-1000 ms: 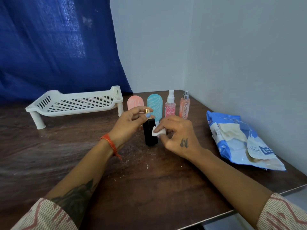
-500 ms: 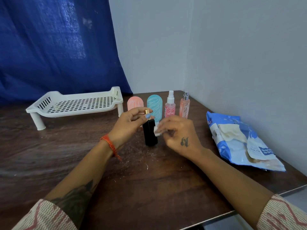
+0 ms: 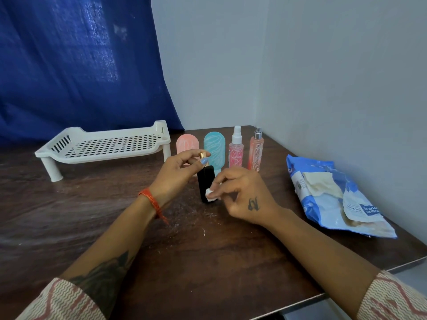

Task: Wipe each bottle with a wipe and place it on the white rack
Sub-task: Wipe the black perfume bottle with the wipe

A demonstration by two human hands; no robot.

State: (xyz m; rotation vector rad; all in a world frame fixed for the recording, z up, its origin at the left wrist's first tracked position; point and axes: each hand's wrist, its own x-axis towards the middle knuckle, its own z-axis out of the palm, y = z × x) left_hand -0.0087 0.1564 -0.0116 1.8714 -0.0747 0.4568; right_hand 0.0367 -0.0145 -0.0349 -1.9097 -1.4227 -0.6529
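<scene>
A dark wood-grain table carries a white perforated plastic rack by its far edge and a crinkled blue wipe pack along its right edge. Four bottles line the far right corner. Mid-table stands a black bottle, upright; the left hand pinches its gold cap, partly hiding it, while the right hand pinches a small white wipe against its lower side.

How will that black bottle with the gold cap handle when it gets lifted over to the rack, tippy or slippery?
The black bottle looks tall and narrow, so probably tippy; the left hand steadies its cap while the right hand presses the wipe low on it. Its glossy sides may be slick if damp. It appears rigid, possibly glass.
</scene>
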